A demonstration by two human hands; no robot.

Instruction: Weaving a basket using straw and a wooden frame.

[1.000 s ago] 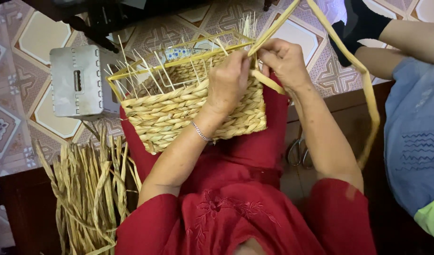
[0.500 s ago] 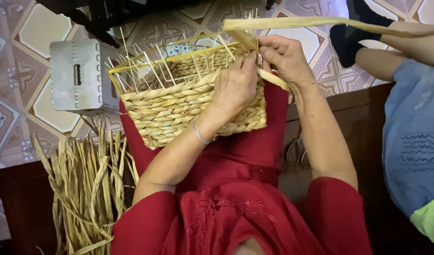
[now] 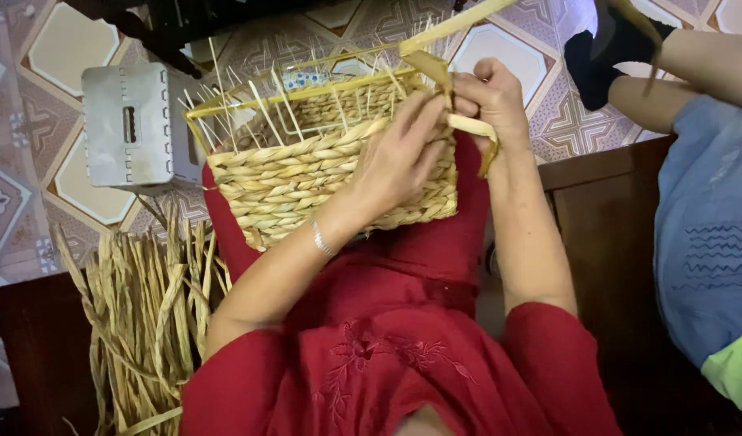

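Observation:
A half-woven straw basket rests on my lap, thin upright stakes sticking out of its top edge. My left hand presses against the basket's upper right side, fingers spread on the weave. My right hand pinches a flat straw strand at the basket's right corner; the strand runs up and to the right out of view, and a short folded end hangs beside my wrist.
A bundle of loose dried straw strands lies at lower left. A grey metal box stands on the tiled floor behind the basket. Another person in blue sits at the right, a dark-socked foot above. Dark wooden bench under me.
The long strand swung from a big loop at the right to a straight line pulled up over the basket corner. My hands stayed at the rim, the right one tightening the strand.

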